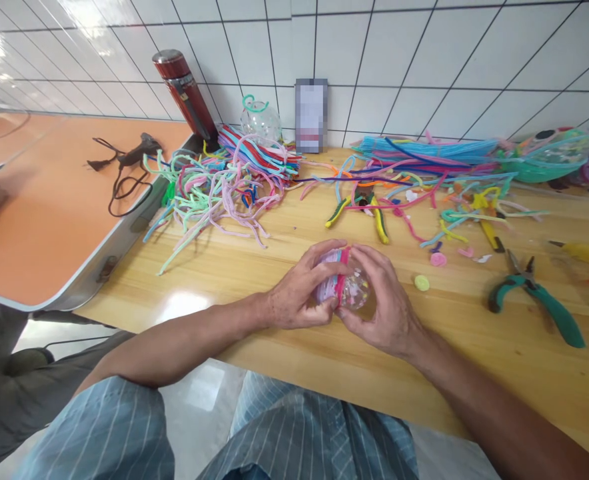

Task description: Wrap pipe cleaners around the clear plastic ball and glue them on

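Two benches fill most of the view: a pale wooden bench [274,353] and, at its left, an orange bench [54,220] with a metal rim. On the wooden one, towards the tiled wall, sprawls a heap of fuzzy stems [202,200], mint, lilac and pink, and to the right lies a long blue bundle [429,148] of straighter ones. A dark red flask [184,90] leans in view behind the heap. Teal-handled pliers [534,290] rest to the right with their jaws apart.

The left hand [307,287] and right hand [389,303] come next in size, each grip closed around one side of the same clear ball [358,288], in the middle of the wooden bench's front part. Whether the ball touches the wood cannot be told. It is round, see-through and glossy. Its right half shows small pink, white and yellowish bits; its left half looks lilac and pale blue, partly hidden by fingers. A bright pink band [341,287] runs upright around its middle, with left fingertips on it.

Smallest are a pink disc [438,259] and a yellow-green disc [422,283], lying flat beyond the right hand.
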### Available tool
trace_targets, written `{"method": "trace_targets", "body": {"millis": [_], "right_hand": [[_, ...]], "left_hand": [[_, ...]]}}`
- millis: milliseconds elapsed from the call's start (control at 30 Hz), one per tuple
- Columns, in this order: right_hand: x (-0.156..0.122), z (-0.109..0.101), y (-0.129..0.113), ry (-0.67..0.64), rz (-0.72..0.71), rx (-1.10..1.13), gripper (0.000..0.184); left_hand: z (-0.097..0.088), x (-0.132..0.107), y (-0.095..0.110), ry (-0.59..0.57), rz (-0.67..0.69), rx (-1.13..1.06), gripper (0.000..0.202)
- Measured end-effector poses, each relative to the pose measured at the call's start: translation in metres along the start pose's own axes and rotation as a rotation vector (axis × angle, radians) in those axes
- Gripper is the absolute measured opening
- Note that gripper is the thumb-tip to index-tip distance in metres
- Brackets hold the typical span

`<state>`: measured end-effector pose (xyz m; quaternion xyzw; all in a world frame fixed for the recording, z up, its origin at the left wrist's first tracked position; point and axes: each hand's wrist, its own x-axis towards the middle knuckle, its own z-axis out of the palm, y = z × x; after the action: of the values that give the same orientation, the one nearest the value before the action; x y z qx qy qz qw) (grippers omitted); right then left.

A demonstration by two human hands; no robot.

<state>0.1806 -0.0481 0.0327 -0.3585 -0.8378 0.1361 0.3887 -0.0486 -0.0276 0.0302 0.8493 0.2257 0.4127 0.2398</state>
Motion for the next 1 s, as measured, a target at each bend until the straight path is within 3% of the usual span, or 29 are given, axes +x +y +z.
{"method": "trace_targets", "body": {"millis": [1000], "right_hand": [[0.0008, -0.0008, -0.0008, 0.01, -0.011, 0.001, 0.094]], "left_hand": [[-0.0004, 0.0033, 0.0042, 0.036, -0.02, -0.019, 0.054]]}}
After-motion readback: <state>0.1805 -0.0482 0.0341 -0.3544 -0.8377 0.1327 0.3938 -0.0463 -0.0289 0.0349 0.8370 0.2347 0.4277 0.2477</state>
